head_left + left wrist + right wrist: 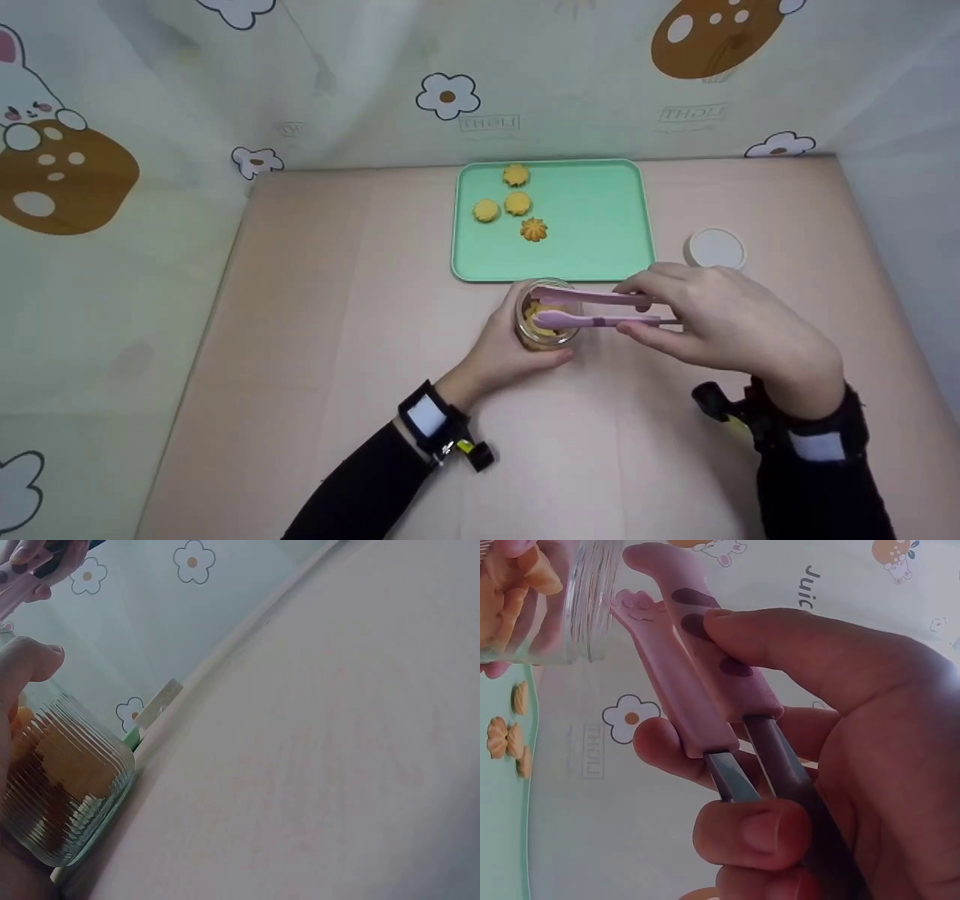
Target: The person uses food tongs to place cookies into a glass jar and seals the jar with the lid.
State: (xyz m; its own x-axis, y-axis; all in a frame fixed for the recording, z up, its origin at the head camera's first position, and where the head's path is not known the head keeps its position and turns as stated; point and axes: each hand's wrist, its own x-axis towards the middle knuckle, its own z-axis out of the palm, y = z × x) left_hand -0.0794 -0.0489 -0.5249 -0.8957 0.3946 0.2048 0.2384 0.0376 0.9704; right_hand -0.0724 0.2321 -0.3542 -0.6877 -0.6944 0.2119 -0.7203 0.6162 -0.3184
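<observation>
My left hand (504,346) curls round a ribbed glass jar (71,780) that holds several cookies (510,604). In my right hand (739,322) is a pair of pink tongs (697,652) with metal arms, gripped between thumb and fingers. The tong tips are apart and sit over the jar's mouth in the head view. From the right wrist, the tips appear just outside the jar's rim, with nothing seen between them. Behind the jar lies a green tray (592,225) carrying several flower-shaped cookies (517,203) on its left half.
A round white lid (716,248) lies on the table (322,315) to the right of the tray, just beyond my right hand. A patterned curtain (360,82) hangs behind the table's far edge and along its sides.
</observation>
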